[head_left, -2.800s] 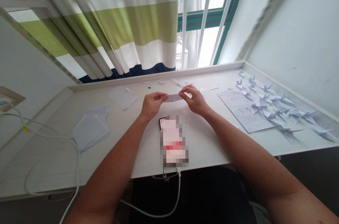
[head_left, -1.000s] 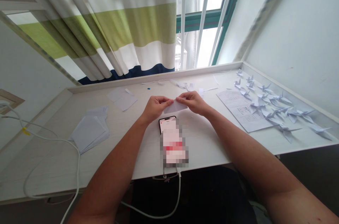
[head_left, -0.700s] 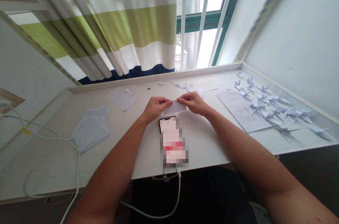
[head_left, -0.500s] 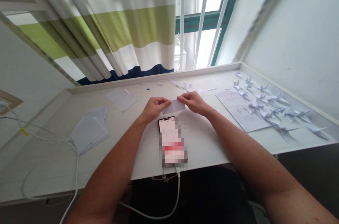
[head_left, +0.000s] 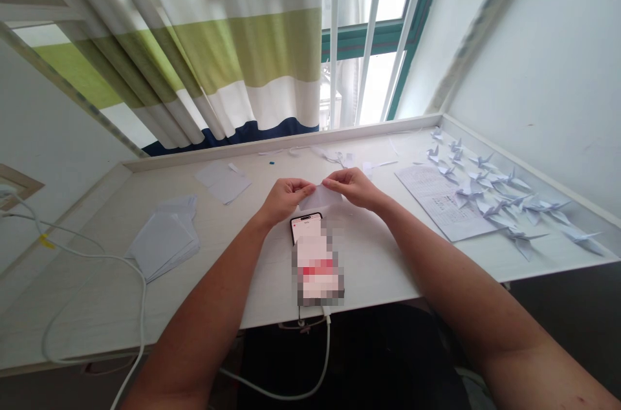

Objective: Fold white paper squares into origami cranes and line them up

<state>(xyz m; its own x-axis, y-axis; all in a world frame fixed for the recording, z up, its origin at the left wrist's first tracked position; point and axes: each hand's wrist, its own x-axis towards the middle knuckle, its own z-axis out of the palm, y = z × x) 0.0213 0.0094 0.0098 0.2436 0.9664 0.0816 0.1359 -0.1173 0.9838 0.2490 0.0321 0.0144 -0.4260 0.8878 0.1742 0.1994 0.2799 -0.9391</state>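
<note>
A small folded piece of white paper is held just above the desk, beyond the phone. My left hand pinches its upper left part between thumb and fingers. From the right, my right hand grips the top edge, its fingertips close to those of the left. The paper's lower edge hangs toward me, and the fingers cover its upper corners. Right below lies a phone with a lit screen, partly blurred out and plugged into a white cable.
Several folded paper cranes crowd the desk's right side, beside a written sheet. A stack of white paper and another sheet lie left. Paper scraps lie along the back. A cable crosses the left edge.
My right fingertips have shifted slightly left along the paper's top edge, closer to the left hand. Everything else looks much the same.
</note>
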